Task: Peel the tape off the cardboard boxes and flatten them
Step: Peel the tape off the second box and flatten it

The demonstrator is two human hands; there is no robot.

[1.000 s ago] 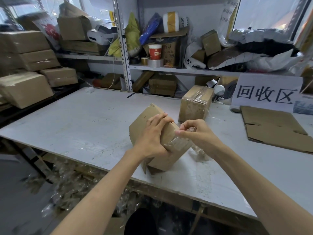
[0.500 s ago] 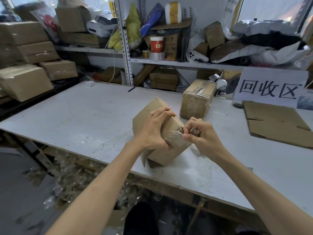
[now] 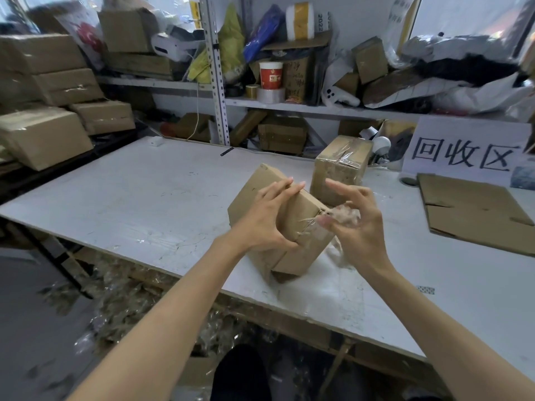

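Note:
A brown cardboard box point(image 3: 254, 192) stands tilted on one edge near the front of the white table point(image 3: 139, 195). My left hand point(image 3: 267, 221) grips its top and near side, fingers spread over the upper edge. My right hand point(image 3: 357, 224) is just right of the box, thumb and middle fingers pinching a crumpled wad of clear tape point(image 3: 343, 217). A strand of that tape still runs to the box's right corner. The index finger points up and away. A second box point(image 3: 338, 169), wrapped in clear tape, stands upright behind.
A flattened cardboard sheet point(image 3: 474, 212) lies at the right, below a white sign point(image 3: 463, 149) with black characters. Stacked boxes point(image 3: 46, 134) fill the left side. Cluttered shelves point(image 3: 289, 105) run along the back. Discarded tape litters the floor point(image 3: 121, 302) under the table's front edge.
My right hand has opened its upper fingers and pulled the tape wad slightly right, off the box's corner. My left hand keeps its grip on the box.

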